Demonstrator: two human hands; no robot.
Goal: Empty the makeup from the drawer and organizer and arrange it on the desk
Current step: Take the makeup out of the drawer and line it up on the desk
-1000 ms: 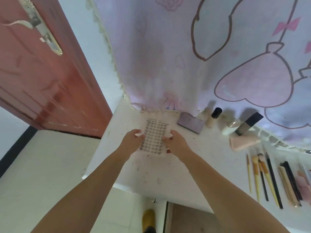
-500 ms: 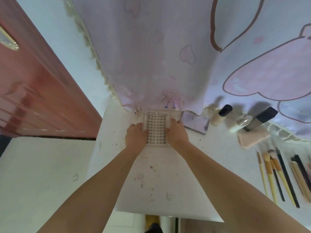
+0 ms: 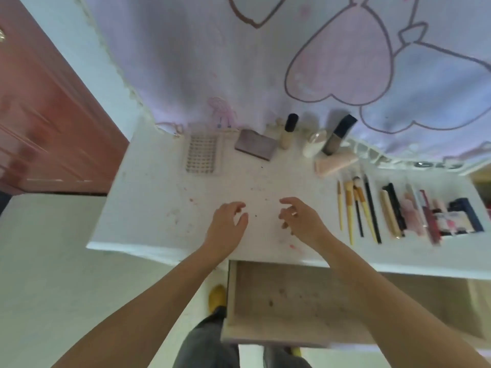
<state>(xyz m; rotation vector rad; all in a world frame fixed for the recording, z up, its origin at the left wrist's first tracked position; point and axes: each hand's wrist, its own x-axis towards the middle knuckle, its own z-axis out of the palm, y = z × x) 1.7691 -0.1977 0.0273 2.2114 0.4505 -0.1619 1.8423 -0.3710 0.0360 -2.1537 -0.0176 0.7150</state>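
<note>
While both hands hovered empty over the worktop (image 3: pixel 148 203), the left hand (image 3: pixel 225 224) and right hand (image 3: pixel 300 221) hung loosely curled; the lash tray (image 3: pixel 202 154) lay flat beyond the left hand, well apart, tidily aligned beside the palette (image 3: pixel 255 148); the drawer (image 3: pixel 292 296) below appeared emptied.

Left hand (image 3: pixel 226 224) and right hand (image 3: pixel 301 221) in the frame centre, above the white desk (image 3: pixel 148 197), fingers loosely curled, holding nothing. Grid tray (image 3: pixel 202 153) lying flat higher up, beside a purple palette (image 3: pixel 255 148). Brushes (image 3: pixel 356 208) in a row at right. Open drawer (image 3: pixel 292 301) at bottom centre.
</note>
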